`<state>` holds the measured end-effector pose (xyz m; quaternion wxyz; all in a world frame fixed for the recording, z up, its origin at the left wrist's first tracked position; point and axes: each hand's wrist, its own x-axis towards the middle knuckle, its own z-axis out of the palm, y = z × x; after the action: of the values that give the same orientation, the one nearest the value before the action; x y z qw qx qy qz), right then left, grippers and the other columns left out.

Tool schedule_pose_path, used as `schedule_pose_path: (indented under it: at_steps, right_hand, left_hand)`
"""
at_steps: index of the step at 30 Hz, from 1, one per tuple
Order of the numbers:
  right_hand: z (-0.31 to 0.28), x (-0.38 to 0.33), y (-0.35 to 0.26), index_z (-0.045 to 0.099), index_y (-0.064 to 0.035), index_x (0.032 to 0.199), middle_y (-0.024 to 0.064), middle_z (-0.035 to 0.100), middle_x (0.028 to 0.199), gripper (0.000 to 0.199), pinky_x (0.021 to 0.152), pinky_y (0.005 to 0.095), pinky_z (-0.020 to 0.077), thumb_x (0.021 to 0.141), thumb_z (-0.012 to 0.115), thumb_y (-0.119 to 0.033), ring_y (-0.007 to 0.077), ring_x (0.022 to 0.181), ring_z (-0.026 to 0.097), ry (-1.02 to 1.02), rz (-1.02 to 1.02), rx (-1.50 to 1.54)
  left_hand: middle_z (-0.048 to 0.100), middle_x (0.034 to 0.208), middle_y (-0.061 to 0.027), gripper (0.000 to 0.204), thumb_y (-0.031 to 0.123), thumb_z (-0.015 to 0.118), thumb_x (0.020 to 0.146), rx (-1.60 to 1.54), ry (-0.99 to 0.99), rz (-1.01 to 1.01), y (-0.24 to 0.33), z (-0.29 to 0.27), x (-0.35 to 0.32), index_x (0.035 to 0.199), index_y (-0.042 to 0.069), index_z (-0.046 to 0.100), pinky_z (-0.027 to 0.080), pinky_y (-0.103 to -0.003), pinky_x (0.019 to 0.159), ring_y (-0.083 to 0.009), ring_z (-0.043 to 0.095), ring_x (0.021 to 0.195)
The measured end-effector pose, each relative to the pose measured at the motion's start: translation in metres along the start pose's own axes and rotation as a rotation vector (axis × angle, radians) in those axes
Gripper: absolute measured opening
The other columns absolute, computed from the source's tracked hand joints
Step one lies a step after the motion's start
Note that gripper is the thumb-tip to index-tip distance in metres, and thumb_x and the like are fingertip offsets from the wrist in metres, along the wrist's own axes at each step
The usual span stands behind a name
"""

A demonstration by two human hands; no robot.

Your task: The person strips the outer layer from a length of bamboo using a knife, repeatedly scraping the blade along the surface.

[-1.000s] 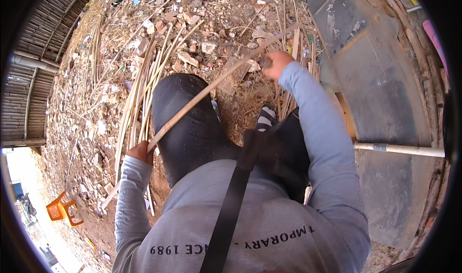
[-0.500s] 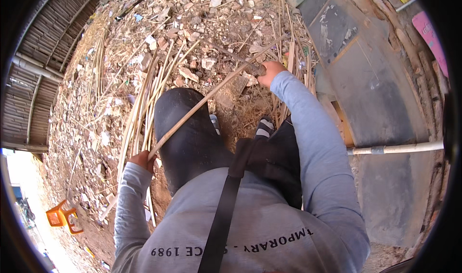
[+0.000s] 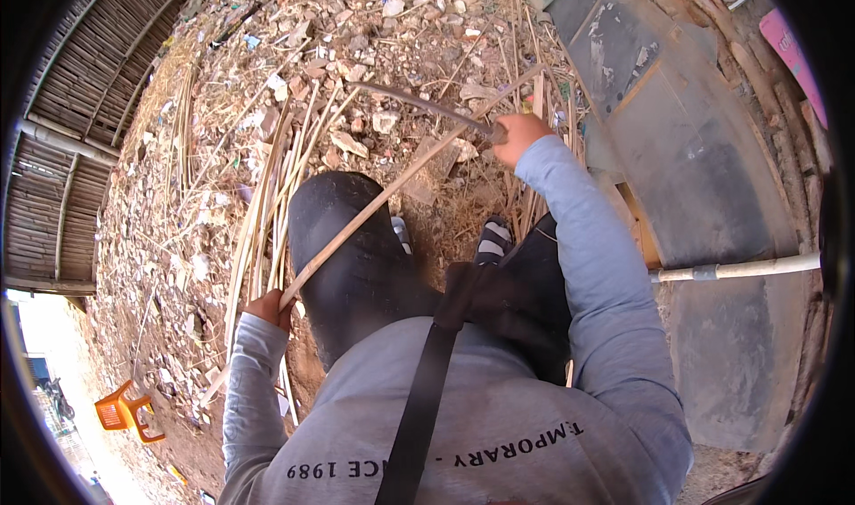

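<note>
My left hand is closed round the lower end of a long bamboo strip. The strip slants up to the right, across my left thigh and past my right hand. In my right hand is the handle of a long, narrow, dark-bladed knife. Its blade points left and crosses the strip close to the handle; whether it touches the strip I cannot tell. My right fingers are wrapped round the handle and partly hidden.
More bamboo strips lie beside my left leg, others by my right foot. Stones and litter cover the ground ahead. Dark flat sheets and a pole lie on the right. An orange plastic chair stands at lower left.
My right hand has shifted slightly right and down with the knife, whose blade now shows more plainly. My left hand still grips the strip; the whole view has shifted a little.
</note>
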<state>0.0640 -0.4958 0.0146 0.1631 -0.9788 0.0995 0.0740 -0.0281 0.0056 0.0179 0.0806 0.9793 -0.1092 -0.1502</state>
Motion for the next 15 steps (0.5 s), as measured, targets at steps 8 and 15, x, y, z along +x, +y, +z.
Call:
schedule_pose_path:
  at_steps: [8,15]
  right_hand:
    - [-0.007,0.006,0.019,0.063,0.0012,0.111,0.0203,0.067,0.101,0.051,0.086,0.0387,0.0511,0.069,0.068,-0.027,0.0338,0.094,0.065,0.011,0.046,0.038]
    - [0.012,0.015,0.016,0.067,-0.0087,0.110,0.0167,0.068,0.101,0.047,0.088,0.0380,0.0499,0.068,0.070,-0.028,0.0330,0.094,0.065,-0.100,0.103,0.088]
  left_hand:
    - [0.063,0.072,-0.0211,0.021,0.025,0.060,0.090,0.053,-0.033,0.019,0.000,-0.009,0.010,0.085,0.004,0.058,0.050,-0.048,0.061,-0.0416,0.062,0.067]
    - [0.062,0.071,-0.0214,0.024,0.028,0.060,0.089,0.056,0.066,0.053,0.004,-0.006,0.017,0.084,0.004,0.059,0.048,-0.049,0.061,-0.0430,0.061,0.069]
